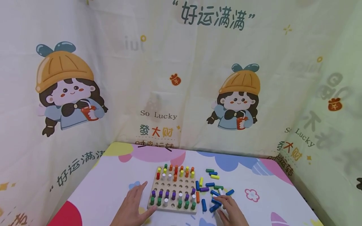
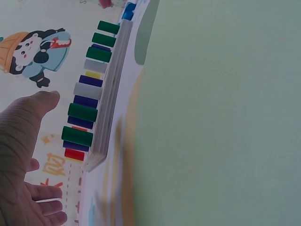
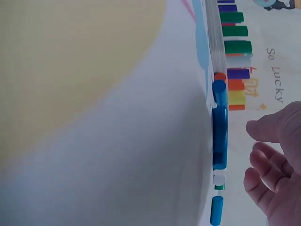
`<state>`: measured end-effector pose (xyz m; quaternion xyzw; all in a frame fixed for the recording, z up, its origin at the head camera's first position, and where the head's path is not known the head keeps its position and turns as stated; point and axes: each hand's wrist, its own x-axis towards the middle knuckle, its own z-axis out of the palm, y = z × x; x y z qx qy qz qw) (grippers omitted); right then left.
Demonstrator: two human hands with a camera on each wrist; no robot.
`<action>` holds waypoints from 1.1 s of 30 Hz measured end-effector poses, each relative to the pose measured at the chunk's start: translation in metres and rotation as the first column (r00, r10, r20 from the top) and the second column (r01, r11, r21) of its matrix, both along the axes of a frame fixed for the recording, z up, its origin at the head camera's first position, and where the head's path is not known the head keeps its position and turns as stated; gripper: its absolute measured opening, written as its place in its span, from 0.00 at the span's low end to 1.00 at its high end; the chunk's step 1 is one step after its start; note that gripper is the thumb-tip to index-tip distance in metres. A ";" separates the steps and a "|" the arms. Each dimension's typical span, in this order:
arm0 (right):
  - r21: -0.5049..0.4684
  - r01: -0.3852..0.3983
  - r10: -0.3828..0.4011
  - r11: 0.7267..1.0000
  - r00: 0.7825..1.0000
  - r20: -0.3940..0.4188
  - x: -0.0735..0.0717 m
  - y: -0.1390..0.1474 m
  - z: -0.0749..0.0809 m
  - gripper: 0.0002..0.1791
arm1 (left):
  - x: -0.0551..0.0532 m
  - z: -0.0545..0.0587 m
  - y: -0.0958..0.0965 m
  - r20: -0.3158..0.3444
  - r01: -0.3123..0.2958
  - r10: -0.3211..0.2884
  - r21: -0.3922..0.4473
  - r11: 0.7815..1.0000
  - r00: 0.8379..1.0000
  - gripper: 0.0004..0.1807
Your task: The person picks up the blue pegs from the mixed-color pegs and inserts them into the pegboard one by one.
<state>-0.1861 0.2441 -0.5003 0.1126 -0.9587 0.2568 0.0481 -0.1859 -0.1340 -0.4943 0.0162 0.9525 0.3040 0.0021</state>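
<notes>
A wooden pegboard point(image 1: 176, 211) stands on the table, with coloured pegs upright in its far and near rows and bare holes between. My left hand point(image 1: 131, 205) is spread beside the board's left edge, its thumb near the front left corner; in the left wrist view the left hand point(image 2: 23, 155) holds nothing. To the right of the board lie loose pegs, many of them blue. Over the nearest blue pegs point(image 1: 214, 207) hovers my right hand point(image 1: 233, 211). In the right wrist view the right hand point(image 3: 280, 165) has loosely bent fingers, with no peg between them.
More loose pegs lie farther back, among them a yellow peg point(image 1: 215, 177) and a green peg point(image 1: 210, 170). An orange peg point(image 1: 198, 197) is close to the board's right edge. A printed cloth point(image 1: 192, 103) hangs behind the patterned table point(image 1: 110, 175).
</notes>
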 end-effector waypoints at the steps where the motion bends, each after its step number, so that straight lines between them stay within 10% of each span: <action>1: 0.001 -0.012 0.012 1.000 1.000 0.002 -0.001 0.000 0.000 0.23 | 0.000 -0.001 0.000 0.007 0.002 -0.002 0.000 1.000 1.000 0.60; 33: -0.063 -0.168 0.178 0.984 0.958 0.225 -0.030 0.022 -0.012 0.10 | -0.026 -0.023 0.005 0.143 0.046 -0.053 0.053 0.998 0.988 0.58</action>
